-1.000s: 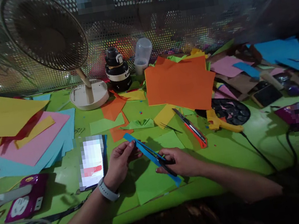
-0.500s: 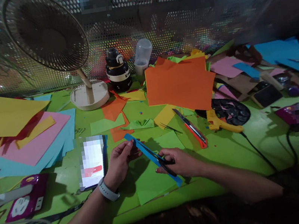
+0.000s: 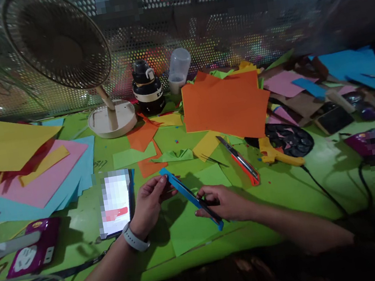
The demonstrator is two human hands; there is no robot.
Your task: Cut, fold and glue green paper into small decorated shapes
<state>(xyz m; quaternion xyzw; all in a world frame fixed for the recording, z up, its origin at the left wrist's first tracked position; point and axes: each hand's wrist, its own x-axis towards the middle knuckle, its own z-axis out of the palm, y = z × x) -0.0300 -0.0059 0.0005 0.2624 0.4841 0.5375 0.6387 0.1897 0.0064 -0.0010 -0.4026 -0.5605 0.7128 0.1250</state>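
So the blue paper strip (image 3: 177,186) runs diagonally between both hands, one end up-left and the other down-right, held just over the green sheet (image 3: 188,235). At the upper-left tip the left hand (image 3: 149,203) pinches it with thumb and fingers. The right hand (image 3: 226,204) is curled around the black scissors (image 3: 207,204), blades lying along the strip's long axis and pointing toward the left hand.

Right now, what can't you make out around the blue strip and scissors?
Head view.
The black scissors: handles covered by the right hand, blades too dark and thin to judge.
The narrow blue paper strip: partly covered by the left hand.
The rectangular phone screen: pixelated.
The purple device at right: pixelated.
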